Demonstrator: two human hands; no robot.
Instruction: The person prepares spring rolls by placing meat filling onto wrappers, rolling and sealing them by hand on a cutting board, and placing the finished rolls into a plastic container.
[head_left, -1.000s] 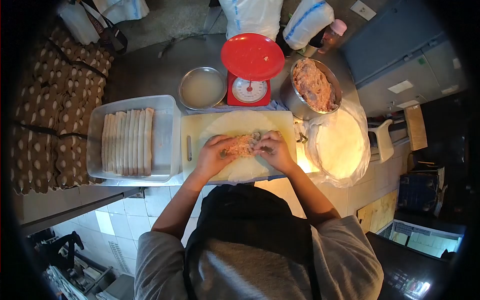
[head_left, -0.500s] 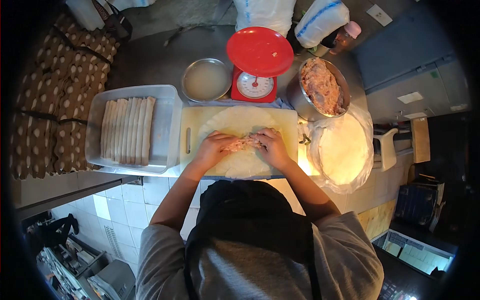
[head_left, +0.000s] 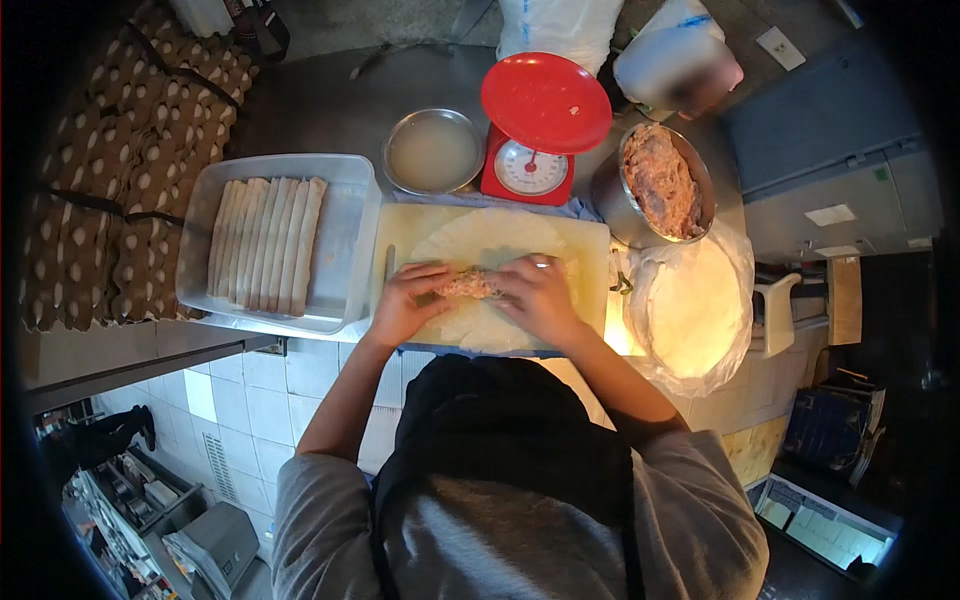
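Observation:
A round pale wrapper (head_left: 490,325) lies flat on the cream cutting board (head_left: 590,245). Across its middle is a short strip of pinkish meat filling (head_left: 467,284). My left hand (head_left: 408,303) is curled at the strip's left end, its fingers closed on the filling. At the right end my right hand (head_left: 538,298), with a ring on one finger, has its fingers bent round the filling and partly covers it. Both hands rest low over the wrapper.
A plastic tub (head_left: 350,230) of pale rolls (head_left: 265,245) stands left. Behind the board are a bowl of cloudy liquid (head_left: 433,152), a red scale (head_left: 546,105) and a pot (head_left: 618,200) of meat mixture. Stacked wrappers (head_left: 695,305) lie right, egg trays (head_left: 130,180) far left.
Between my hands the filling has become a narrower, more compact strip. My right hand has turned further over its right end. The whole view has shifted a little.

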